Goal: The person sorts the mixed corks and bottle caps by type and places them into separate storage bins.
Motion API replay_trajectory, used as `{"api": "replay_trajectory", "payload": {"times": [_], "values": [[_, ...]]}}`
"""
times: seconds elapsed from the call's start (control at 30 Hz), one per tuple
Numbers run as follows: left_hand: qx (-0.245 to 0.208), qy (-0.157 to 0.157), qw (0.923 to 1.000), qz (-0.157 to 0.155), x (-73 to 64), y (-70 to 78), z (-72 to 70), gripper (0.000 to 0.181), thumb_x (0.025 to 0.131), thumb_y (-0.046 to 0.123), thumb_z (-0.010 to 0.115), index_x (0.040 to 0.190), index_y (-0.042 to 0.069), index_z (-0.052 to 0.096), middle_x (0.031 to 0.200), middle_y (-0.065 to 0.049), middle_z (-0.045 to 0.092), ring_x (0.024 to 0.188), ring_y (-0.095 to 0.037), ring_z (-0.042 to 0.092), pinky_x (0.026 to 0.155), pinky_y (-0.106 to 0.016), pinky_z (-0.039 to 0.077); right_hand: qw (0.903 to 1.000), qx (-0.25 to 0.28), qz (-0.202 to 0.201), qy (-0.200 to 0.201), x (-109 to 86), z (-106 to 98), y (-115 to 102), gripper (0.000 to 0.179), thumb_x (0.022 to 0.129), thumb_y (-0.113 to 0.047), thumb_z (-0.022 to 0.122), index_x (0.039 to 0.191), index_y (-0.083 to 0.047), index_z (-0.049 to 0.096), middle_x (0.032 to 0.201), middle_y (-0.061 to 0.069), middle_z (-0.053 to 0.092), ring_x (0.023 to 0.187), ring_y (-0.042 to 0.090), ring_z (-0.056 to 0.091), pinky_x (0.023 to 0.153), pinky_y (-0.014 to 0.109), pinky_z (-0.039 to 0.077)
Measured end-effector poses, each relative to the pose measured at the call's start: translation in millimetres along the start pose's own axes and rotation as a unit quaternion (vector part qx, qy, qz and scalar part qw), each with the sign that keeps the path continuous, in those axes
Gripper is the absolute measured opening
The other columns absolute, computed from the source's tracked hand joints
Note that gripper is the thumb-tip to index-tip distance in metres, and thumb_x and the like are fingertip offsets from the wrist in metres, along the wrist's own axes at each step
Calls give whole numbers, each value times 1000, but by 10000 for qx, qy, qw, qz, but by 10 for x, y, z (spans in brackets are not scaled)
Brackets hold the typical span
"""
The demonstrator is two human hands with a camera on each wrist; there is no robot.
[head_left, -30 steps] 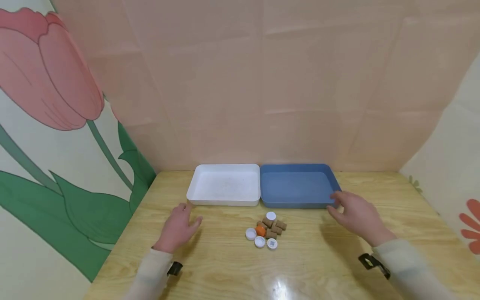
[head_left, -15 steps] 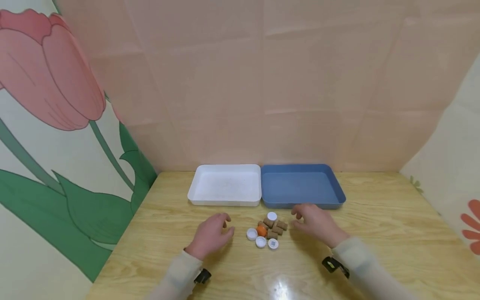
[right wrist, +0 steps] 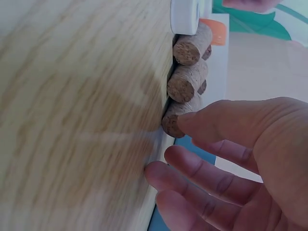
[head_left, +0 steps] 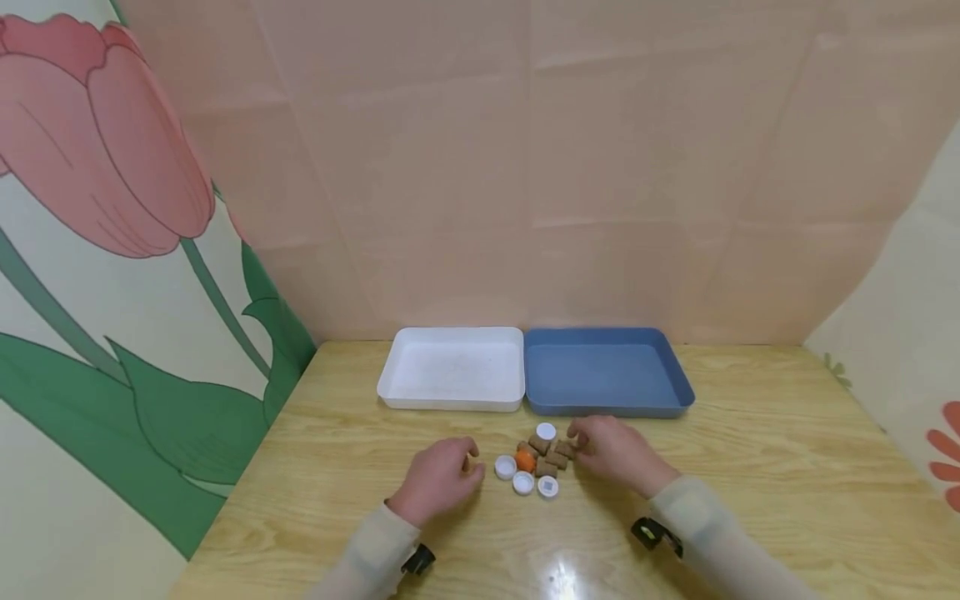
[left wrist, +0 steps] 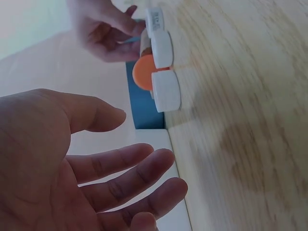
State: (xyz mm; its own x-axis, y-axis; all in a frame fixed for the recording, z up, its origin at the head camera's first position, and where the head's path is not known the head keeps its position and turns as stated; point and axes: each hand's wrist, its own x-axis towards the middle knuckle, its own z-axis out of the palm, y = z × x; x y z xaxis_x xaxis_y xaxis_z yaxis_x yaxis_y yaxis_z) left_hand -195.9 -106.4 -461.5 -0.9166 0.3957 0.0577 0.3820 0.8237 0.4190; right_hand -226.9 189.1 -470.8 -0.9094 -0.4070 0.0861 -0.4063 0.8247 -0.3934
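1. My right hand (head_left: 611,454) reaches the rightmost cork (right wrist: 174,120) in the pile on the bench (head_left: 750,467); thumb touches its end, the grip loose, nothing held
2. My left hand (head_left: 442,479) hovers open beside the white caps (left wrist: 163,72)
3. Cork looks light, firm, rollable; I'd pinch its sides
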Motion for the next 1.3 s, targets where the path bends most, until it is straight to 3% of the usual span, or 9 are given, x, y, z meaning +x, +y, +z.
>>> {"api": "replay_trajectory", "payload": {"times": [0.77,1.07,1.3], "values": [[113,14,9999,50,-5,46,83,19,92,27,66,98,10,70,73,8,58,64,-6,50,57,-26,43,10000,-23,-81,39,51,47,-50,28,77,-5,74,103,-13,67,82,-4,68,74,13,62,60,34,51],[100,-3,9999,25,-25,41,69,17,92,27,67,95,11,70,69,8,54,60,-6,47,54,-25,40,9993,35,-97,365,6,-125,-11,28,79,-4,74,105,-12,67,90,0,69,78,18,65,62,35,52],[98,-20,9999,27,-38,27,70,17,92,27,67,95,11,70,68,8,53,59,-6,47,53,-25,40,9983,-54,-24,581,17,-285,94,22,82,-6,74,103,-11,68,97,3,71,90,27,68,73,45,56]]}}
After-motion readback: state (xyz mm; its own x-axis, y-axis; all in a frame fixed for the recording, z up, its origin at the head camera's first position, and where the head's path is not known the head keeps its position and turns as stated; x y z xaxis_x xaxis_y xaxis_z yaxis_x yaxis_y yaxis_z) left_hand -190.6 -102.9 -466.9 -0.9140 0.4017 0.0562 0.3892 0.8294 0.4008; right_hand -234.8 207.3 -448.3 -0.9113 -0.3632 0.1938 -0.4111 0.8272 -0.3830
